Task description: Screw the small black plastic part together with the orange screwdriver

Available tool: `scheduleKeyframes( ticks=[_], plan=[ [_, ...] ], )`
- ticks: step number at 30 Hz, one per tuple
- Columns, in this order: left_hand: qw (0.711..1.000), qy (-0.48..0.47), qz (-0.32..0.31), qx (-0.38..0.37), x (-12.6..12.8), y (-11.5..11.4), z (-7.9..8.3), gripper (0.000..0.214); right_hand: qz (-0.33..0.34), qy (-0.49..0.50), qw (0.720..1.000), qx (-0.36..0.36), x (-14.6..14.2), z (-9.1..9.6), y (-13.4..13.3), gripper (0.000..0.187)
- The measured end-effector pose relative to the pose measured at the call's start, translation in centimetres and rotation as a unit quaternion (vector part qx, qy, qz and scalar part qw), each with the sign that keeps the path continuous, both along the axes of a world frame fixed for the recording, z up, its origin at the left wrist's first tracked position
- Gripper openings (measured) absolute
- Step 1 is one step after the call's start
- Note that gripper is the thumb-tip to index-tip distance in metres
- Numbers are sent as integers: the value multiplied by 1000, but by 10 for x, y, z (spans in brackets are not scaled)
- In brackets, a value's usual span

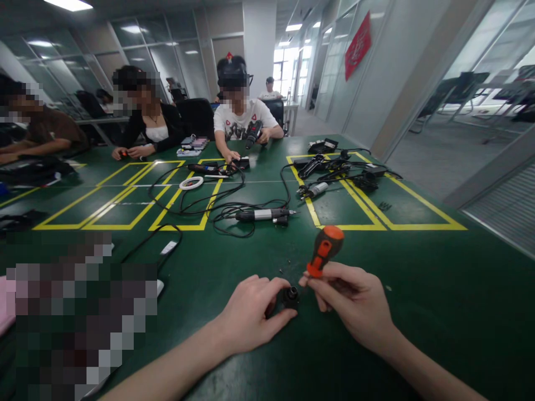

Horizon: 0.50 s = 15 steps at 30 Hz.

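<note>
My left hand (257, 309) rests low over the green table, its thumb and fingers closed around a small black cylindrical part (291, 298) with a round opening on top. To the right of it, my right hand (353, 301) pinches an orange and black screwdriver (326, 250) near the lower end of its handle. The handle's orange end points up and tilts slightly right. Fingers hide the screwdriver's shaft and tip. A few tiny dark bits, perhaps screws (281, 271), lie just beyond the black part.
Ahead lies a black and silver corded power tool (262, 215) with looped black cable. More tools (313, 190) and cables sit within yellow taped boxes. A white ring (191, 183) lies farther left. Across the table, a person (246, 117) holds a black drill (253, 135). Blurred-out items are at left.
</note>
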State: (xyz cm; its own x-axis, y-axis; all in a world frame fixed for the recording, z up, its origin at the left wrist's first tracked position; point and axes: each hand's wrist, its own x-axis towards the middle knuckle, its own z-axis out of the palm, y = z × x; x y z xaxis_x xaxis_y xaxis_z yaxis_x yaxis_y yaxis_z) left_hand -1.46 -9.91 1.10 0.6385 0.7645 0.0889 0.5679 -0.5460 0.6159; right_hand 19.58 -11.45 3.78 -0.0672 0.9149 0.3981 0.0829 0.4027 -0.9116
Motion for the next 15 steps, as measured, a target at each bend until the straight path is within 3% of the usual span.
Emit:
scheduleKeyframes(
  ticks=[11,15],
  plan=[
    [1000,-10,-1,5,0,-1,-1,21,67,24,994,-77,-4,10,-5,23],
    [1000,-5,-2,6,0,-1,0,19,43,-25,998,-30,0,10,-5,23]
  ],
)
